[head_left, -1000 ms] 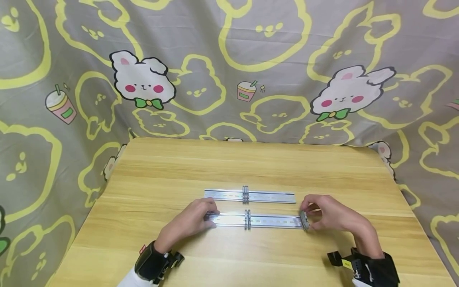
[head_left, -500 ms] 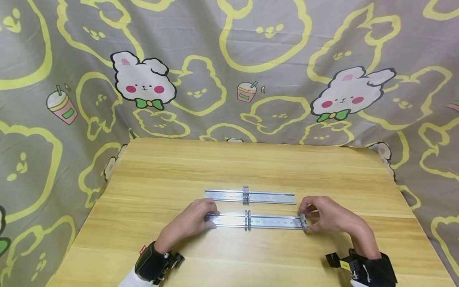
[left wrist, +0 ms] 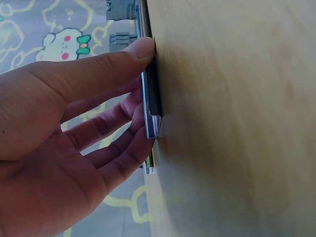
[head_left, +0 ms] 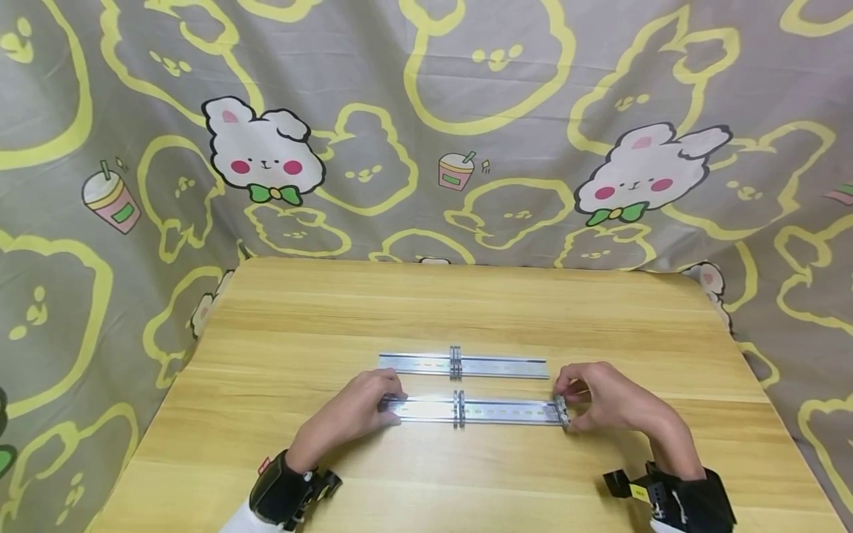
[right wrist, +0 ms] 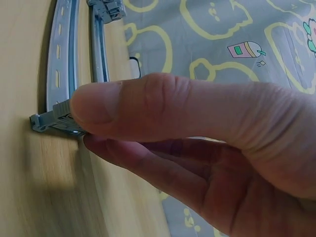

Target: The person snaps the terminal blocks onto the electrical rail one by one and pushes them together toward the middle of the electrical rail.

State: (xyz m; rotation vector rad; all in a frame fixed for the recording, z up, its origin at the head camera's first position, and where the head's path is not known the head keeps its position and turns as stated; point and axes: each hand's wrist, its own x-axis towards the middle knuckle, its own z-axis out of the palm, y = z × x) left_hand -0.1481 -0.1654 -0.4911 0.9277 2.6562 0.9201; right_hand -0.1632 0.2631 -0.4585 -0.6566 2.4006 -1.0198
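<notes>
The left hand [head_left: 360, 411] pins the near DIN rail [head_left: 506, 411] by thumb and fingers while the right hand [head_left: 603, 396] pinches a grey end clamp [head_left: 561, 410] onto its end; next it likely needs seating square

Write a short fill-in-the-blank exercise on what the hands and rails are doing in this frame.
1. The left hand holds the near silver metal rail at its ____ end.
2. The right hand pinches a small grey ____ at that rail's other end.
3. The wooden table carries ____ rails.

Missing words: left; clip; two
</notes>
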